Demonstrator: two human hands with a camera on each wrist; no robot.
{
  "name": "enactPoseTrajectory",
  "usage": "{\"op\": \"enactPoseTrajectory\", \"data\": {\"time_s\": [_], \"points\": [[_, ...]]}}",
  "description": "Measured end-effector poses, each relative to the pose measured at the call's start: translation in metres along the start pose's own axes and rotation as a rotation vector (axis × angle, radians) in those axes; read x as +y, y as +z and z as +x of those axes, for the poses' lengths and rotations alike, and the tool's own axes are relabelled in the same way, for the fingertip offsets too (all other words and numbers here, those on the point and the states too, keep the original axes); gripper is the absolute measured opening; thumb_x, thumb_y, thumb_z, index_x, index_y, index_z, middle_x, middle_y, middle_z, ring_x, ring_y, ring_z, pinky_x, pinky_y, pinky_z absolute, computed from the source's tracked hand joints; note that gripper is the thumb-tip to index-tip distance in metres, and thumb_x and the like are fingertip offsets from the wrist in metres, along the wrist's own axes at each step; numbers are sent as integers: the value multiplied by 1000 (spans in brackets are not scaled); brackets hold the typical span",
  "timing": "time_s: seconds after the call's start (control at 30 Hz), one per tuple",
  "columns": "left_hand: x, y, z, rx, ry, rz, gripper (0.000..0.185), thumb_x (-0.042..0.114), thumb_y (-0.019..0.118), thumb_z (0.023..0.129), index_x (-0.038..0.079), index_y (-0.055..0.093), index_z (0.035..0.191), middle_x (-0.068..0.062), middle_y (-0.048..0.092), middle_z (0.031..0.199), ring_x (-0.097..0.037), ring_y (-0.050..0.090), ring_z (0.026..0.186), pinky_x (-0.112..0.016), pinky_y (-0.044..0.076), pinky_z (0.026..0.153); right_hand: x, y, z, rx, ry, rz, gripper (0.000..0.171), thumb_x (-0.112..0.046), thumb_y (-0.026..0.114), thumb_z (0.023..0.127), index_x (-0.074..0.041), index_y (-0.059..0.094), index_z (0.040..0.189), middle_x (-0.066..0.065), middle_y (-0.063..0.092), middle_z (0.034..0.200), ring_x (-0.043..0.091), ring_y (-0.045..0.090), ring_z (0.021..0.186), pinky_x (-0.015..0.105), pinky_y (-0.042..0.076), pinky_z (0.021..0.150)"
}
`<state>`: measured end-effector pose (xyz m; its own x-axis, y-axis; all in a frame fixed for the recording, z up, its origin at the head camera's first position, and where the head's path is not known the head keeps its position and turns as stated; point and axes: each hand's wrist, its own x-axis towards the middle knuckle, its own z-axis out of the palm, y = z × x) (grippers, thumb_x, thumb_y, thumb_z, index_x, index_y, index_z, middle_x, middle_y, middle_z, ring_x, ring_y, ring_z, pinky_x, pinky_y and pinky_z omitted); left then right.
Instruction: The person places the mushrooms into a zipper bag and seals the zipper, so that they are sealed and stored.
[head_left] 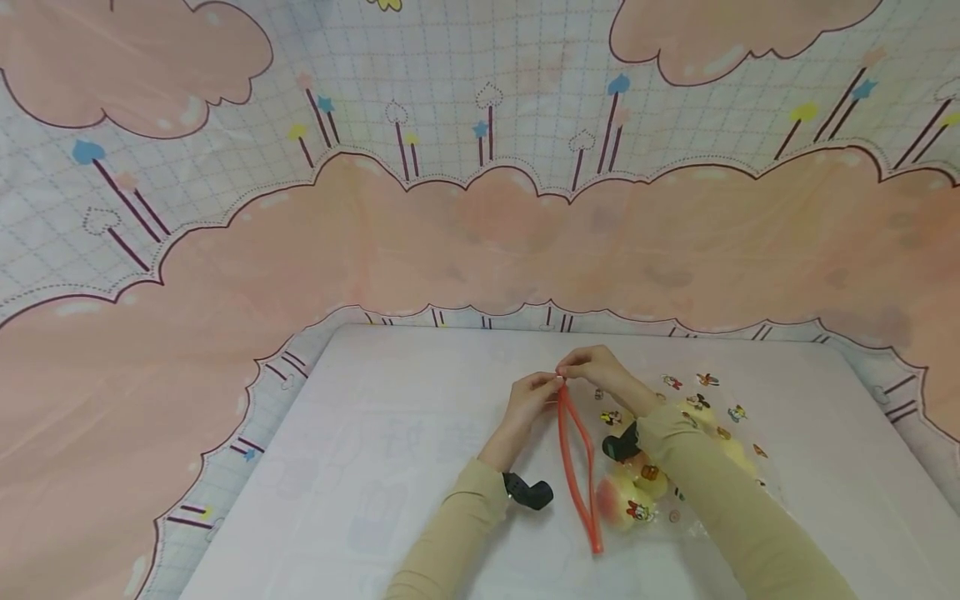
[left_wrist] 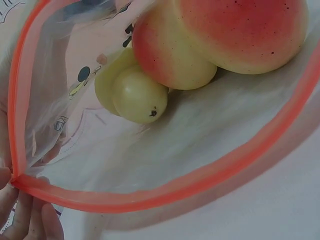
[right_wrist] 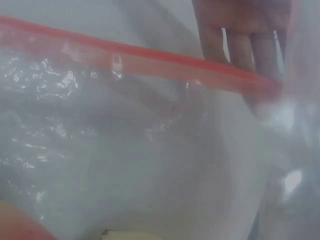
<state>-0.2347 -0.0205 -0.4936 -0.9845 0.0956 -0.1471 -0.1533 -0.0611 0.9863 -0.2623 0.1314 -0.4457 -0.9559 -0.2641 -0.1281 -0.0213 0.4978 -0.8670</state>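
A clear zip bag (head_left: pixel 675 517) with cartoon prints has an orange-red zip edge (head_left: pixel 567 450), parted into a narrow loop in the head view. At the loop's far corner, my left hand (head_left: pixel 528 404) pinches the edge. My right hand (head_left: pixel 603 373) grips the same corner from the other side, its fingertips close to the left ones. In the left wrist view the mouth gapes wide, with red-and-yellow peaches (left_wrist: pixel 240 32) and a smaller yellow-green fruit (left_wrist: pixel 140 95) inside. Fingers (right_wrist: pixel 240 50) show behind the orange edge in the right wrist view.
The bag lies on a white table (head_left: pixel 360 433), under my right forearm. Black wrist cameras are strapped to both sleeves, the left camera (head_left: pixel 528 492) beside the zip edge. A patterned cloth (head_left: pixel 480 242) with pink clouds hangs behind the table.
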Motion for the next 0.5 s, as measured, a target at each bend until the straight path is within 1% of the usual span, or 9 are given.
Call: {"op": "enactPoseTrajectory", "data": {"time_s": [0.1, 0.2, 0.3, 0.5], "points": [[-1, 1, 0, 8, -8, 7, 28, 17, 67, 89, -6, 68, 105, -11, 74, 94, -6, 65, 74, -31, 59, 78, 1, 0, -3, 3, -3, 16, 23, -18, 61, 92, 1, 69, 103, 13, 71, 100, 22, 60, 99, 44, 44, 95], [-2, 1, 0, 14, -11, 7, 28, 17, 68, 89, -6, 69, 105, -11, 75, 94, -5, 65, 74, -30, 59, 77, 1, -1, -6, 2, -6, 29, 24, -18, 60, 93, 1, 69, 105, 15, 70, 104, 24, 59, 102, 48, 43, 98], [-2, 2, 1, 16, -18, -4, 28, 18, 68, 88, -5, 69, 105, -10, 75, 94, -4, 65, 73, -29, 59, 77, 0, -2, -7, 8, -1, 33, 25, -18, 59, 94, 1, 68, 106, 17, 69, 108, 26, 58, 106, 50, 43, 98], [0, 2, 0, 3, -12, -10, 29, 20, 68, 89, -4, 70, 105, -9, 74, 96, -5, 67, 77, -30, 58, 79, -3, -2, -10, 27, 13, 3, 24, -17, 58, 94, 1, 68, 106, 18, 68, 110, 27, 57, 107, 43, 45, 91]]}}
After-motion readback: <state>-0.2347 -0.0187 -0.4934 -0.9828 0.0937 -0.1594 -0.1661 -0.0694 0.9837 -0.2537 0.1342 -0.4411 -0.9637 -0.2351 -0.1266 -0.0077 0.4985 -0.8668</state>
